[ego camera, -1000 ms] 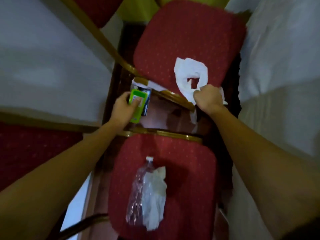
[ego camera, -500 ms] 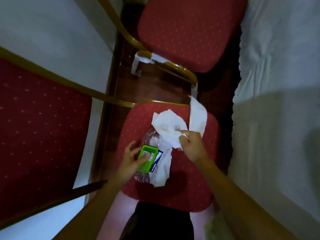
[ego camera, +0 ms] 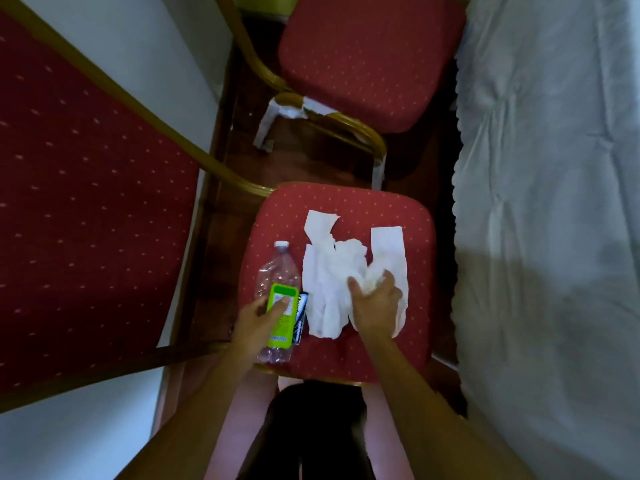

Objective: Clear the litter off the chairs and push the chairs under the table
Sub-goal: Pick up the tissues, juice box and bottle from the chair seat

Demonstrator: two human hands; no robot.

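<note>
Roughly, the clearing is about midway and the pushing-in has not begun. The far red padded chair with the gold metal frame (ego camera: 363, 57) shows a bare cushion. White strips (ego camera: 287, 110) cling to its frame, and I cannot tell whether they are tape or scraps to remove. The near red padded chair (ego camera: 346, 206) carries what is left. A crushed clear plastic bottle (ego camera: 277, 271) lies along the seat's left side, and a heap of white tissue paper (ego camera: 325, 289) is spread just beside it.

The left hand (ego camera: 258, 320) has its fingers curled round a small green carton (ego camera: 282, 327), with a dark wrapper (ego camera: 300, 317) against the carton's right edge. This hand is over the lower part of the bottle, but whether it touches it cannot be told. The right hand (ego camera: 375, 306) lies on the tissue paper with its fingertips bunched into it, pinching a wad.

By my reading, the tissue paper and the bottle have yet to come off this seat, and the held litter needs somewhere to go; no bin shows. Both chairs stand on the dark wooden floor (ego camera: 239, 209), beside the white-clothed bench (ego camera: 554, 202) at the right rather than under it, so both pushes remain.
</note>
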